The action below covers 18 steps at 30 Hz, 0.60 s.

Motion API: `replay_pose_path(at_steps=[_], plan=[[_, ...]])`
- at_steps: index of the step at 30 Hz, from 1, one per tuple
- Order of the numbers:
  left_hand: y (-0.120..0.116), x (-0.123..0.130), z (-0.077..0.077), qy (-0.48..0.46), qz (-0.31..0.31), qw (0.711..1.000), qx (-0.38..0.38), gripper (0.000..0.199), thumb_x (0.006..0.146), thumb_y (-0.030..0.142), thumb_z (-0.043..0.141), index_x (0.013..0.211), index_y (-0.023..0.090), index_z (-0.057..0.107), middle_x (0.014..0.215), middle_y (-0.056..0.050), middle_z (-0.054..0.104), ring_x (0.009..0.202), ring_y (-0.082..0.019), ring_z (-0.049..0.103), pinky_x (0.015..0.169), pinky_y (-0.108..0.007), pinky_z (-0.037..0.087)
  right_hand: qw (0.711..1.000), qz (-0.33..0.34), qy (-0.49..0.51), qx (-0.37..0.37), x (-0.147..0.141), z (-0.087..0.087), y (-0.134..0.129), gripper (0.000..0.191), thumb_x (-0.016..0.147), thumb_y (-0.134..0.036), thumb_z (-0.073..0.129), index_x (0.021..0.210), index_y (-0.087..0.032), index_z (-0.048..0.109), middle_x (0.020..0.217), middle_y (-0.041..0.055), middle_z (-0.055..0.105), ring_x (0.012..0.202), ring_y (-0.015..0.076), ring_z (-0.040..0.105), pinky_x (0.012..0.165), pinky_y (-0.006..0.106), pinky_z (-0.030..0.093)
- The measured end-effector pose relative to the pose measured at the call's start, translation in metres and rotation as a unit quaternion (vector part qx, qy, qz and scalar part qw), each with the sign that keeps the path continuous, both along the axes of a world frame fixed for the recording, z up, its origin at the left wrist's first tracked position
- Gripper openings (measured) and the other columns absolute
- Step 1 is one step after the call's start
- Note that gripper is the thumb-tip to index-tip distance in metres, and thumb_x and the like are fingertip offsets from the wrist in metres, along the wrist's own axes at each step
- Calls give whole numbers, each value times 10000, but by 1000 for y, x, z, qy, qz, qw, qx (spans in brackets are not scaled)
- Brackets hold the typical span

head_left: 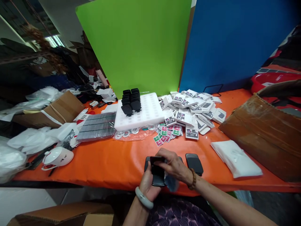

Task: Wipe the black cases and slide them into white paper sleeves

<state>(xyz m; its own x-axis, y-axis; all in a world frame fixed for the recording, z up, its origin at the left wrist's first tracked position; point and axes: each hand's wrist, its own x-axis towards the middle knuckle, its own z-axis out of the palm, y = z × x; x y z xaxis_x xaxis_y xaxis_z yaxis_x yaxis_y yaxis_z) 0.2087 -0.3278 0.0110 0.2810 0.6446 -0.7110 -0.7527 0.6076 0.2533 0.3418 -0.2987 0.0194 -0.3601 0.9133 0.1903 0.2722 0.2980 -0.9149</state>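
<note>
Near the front edge of the orange table, my left hand [148,182] holds a flat black device [158,179] from below and along its left side. Over the top of that device, my right hand [171,164] is closed on a thin dark piece, with its fingers pressed together. A bluish cloth or film [171,183], blurred, hangs beneath my right hand. More dark flat devices lie partly hidden behind both hands. To the right of my right hand, another black device [194,164] rests on the table.
White foam tray [151,110] bears rows of black parts [135,104]. Small white boxes [184,117] are heaped beside coloured cards [164,131]. Wrapped grey sheets [96,126] and a white mug [61,156] stand left. A white packet [237,158] and cardboard box [263,128] are right.
</note>
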Motion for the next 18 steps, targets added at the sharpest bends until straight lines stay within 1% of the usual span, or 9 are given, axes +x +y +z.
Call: replay_pose_path(at_steps=[1, 3, 5, 7, 9, 11, 14, 16, 18], plan=[[2, -4, 1, -15, 23, 1000, -6, 356, 977, 291, 375, 805, 122, 637, 749, -66, 685, 676, -146, 648, 702, -259, 522, 995, 16, -62, 70, -3, 3, -6, 107, 876, -246, 545, 834, -185, 622, 798, 43, 599, 757, 175, 550, 671, 282, 433], [5, -15, 4, -29, 24, 999, -17, 378, 969, 303, 384, 736, 129, 625, 677, -46, 664, 629, -136, 637, 676, -250, 531, 972, 53, -165, 161, -8, 5, -20, 139, 896, -284, 534, 943, -187, 622, 904, 74, 615, 800, 192, 547, 680, 292, 434], [6, -24, 7, -24, -11, 999, -35, 421, 951, 370, 402, 670, 132, 606, 640, -58, 651, 629, -168, 646, 659, -293, 545, 948, 82, -233, 201, -13, 2, -35, 178, 900, -281, 535, 1044, -193, 591, 1001, 86, 616, 851, 204, 546, 704, 297, 445], [7, -30, 9, -10, -35, 998, -53, 410, 930, 342, 423, 613, 136, 581, 678, -92, 668, 698, -212, 671, 690, -340, 555, 936, 95, -261, 217, -17, -4, -47, 179, 914, -194, 483, 1072, -194, 567, 1002, 77, 616, 867, 197, 545, 741, 295, 452], [7, -32, 10, 7, -48, 997, -62, 322, 898, 229, 445, 636, 120, 598, 738, -114, 685, 741, -220, 679, 711, -341, 553, 935, 92, -261, 221, -21, -9, -51, 208, 915, -122, 424, 1049, -191, 567, 939, 67, 617, 845, 189, 541, 761, 293, 452], [6, -34, 10, 33, -56, 997, -48, 199, 853, 138, 481, 752, 91, 646, 786, -110, 695, 745, -201, 676, 706, -304, 546, 942, 82, -239, 221, -22, -11, -48, 204, 913, -123, 422, 1025, -186, 580, 909, 67, 613, 817, 187, 538, 738, 288, 450], [2, -43, 12, 107, -47, 993, 25, 147, 778, 90, 597, 902, 105, 674, 881, -71, 704, 771, -163, 662, 724, -245, 525, 955, 60, -198, 211, -22, -7, -36, 223, 904, -106, 430, 1007, -184, 611, 885, 68, 617, 789, 176, 546, 676, 258, 431], [-1, -52, 13, 155, -58, 982, 88, 213, 736, 141, 689, 950, 141, 680, 944, -49, 699, 825, -168, 651, 765, -255, 516, 972, 61, -146, 176, -21, -3, -27, 218, 892, -102, 453, 988, -183, 631, 886, 65, 623, 787, 163, 560, 677, 244, 427], [-5, -60, 13, 203, -79, 964, 152, 303, 725, 313, 745, 977, 158, 682, 953, -52, 692, 873, -198, 638, 782, -290, 514, 990, 72, -74, 92, -21, 0, -17, 150, 868, -142, 527, 953, -183, 643, 881, 48, 631, 792, 153, 576, 703, 239, 432]])
